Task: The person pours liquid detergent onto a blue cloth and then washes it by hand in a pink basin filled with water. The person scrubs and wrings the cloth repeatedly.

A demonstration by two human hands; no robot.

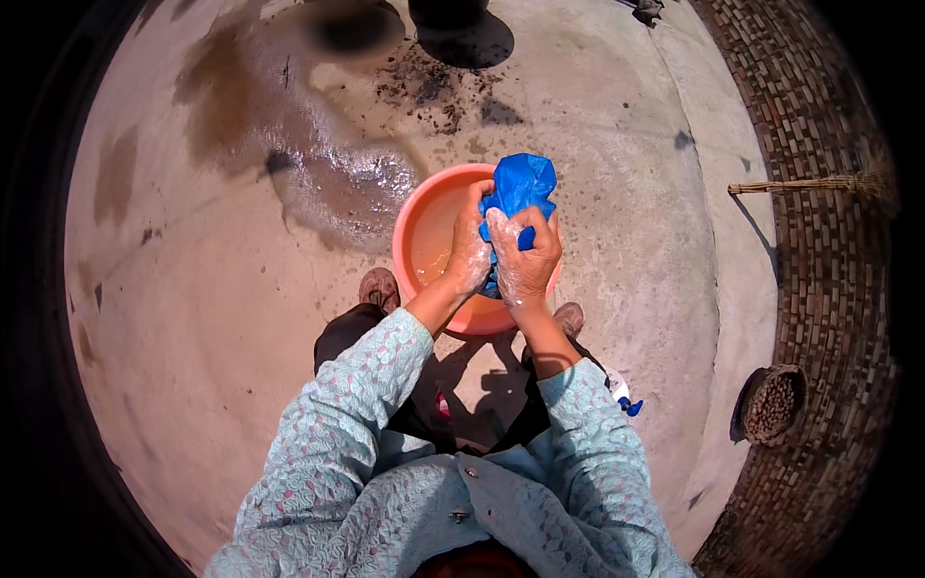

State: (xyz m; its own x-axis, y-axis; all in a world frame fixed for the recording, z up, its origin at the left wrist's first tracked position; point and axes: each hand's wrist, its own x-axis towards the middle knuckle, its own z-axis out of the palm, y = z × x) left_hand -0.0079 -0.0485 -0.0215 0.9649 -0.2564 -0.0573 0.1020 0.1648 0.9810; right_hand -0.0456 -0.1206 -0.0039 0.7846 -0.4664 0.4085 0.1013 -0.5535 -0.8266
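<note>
A bunched, wet blue cloth is squeezed between my two hands above a pink-orange round basin. My left hand grips its left side, and the fingers curl behind it. Soapy white foam coats my right hand, which is closed round the cloth from the right with the thumb upward. Below, cloudy brownish water lies in the basin. Part of the cloth hangs down between my wrists, and my hands hide its lower end.
The basin stands on concrete between my shoes. A wet puddle spreads to the upper left. Dark debris lies beyond. On the right, a broom and a round basket lie by the brick paving. A white bottle with a blue top is near my right forearm.
</note>
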